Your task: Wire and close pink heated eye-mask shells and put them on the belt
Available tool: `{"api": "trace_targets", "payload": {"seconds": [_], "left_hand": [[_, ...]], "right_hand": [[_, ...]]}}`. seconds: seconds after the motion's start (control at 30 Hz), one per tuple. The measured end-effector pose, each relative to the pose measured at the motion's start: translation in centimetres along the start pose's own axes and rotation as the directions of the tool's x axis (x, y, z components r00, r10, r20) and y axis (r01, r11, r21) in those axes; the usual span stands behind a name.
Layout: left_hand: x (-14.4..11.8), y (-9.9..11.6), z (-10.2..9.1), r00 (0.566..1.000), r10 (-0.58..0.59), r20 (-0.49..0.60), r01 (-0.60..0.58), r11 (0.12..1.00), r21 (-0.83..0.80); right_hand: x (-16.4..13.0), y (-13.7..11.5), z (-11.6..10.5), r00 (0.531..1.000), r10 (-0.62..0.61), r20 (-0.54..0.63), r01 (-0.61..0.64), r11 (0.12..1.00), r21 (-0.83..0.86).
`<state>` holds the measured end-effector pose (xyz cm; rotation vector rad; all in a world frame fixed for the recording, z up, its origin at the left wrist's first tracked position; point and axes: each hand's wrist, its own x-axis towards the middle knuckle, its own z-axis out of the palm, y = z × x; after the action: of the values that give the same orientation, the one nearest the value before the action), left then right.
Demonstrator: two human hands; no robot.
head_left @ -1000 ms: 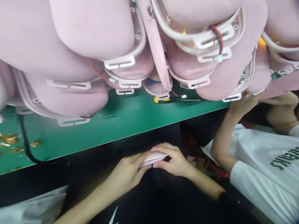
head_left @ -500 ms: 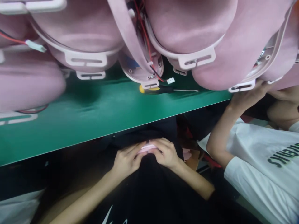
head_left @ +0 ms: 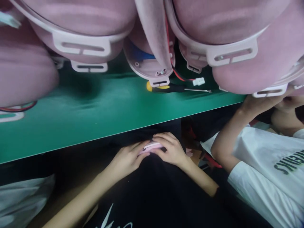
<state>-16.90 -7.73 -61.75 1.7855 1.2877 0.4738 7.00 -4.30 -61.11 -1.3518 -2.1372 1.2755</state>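
Observation:
In my lap, below the table edge, I hold a small flat pink piece (head_left: pixel 152 146) with a pale rim; its exact kind does not show. My left hand (head_left: pixel 127 160) grips its left end between thumb and fingers. At the other end, my right hand (head_left: pixel 171 148) pinches it, with the fingertips over the top edge and the thumb below. The fingers cover both ends of the piece.
On the green table (head_left: pixel 95 120) stand several pink plastic housings (head_left: pixel 85 19) with slotted tabs. A yellow-black screwdriver (head_left: pixel 175 87) lies near a white wire connector (head_left: pixel 198 81). At right, a co-worker's arm (head_left: pixel 228 139) reaches up to a housing.
The view has shifted, so the housings appear larger and spread outward. My right fingers have lifted slightly along the pink piece, showing more of its pale rim. Both hands still hold it.

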Motion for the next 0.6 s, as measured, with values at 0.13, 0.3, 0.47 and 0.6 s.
{"api": "trace_targets", "payload": {"seconds": [0.13, 0.3, 0.47, 0.6], "left_hand": [[-0.1, -0.6, -0.6, 0.995, 0.043, 0.087, -0.039, 0.998, -0.039], [-1.0, -2.5, 0.4, 0.995, 0.029, 0.091, -0.023, 0.997, -0.067], [-1.8, -3.5, 3.2, 0.990, -0.129, -0.050, 0.129, 0.992, 0.008], [-2.3, -3.3, 4.9, 0.961, -0.265, -0.078, 0.265, 0.964, -0.013]], "right_hand": [[-0.2, -0.2, 1.4, 0.999, 0.018, 0.047, -0.014, 0.996, -0.090], [0.0, -0.1, 2.5, 0.988, 0.080, 0.130, -0.051, 0.976, -0.213], [0.8, -0.3, 3.0, 0.982, 0.111, 0.150, -0.062, 0.953, -0.298], [1.4, 0.4, 4.1, 0.983, 0.105, 0.147, -0.055, 0.950, -0.308]]}}
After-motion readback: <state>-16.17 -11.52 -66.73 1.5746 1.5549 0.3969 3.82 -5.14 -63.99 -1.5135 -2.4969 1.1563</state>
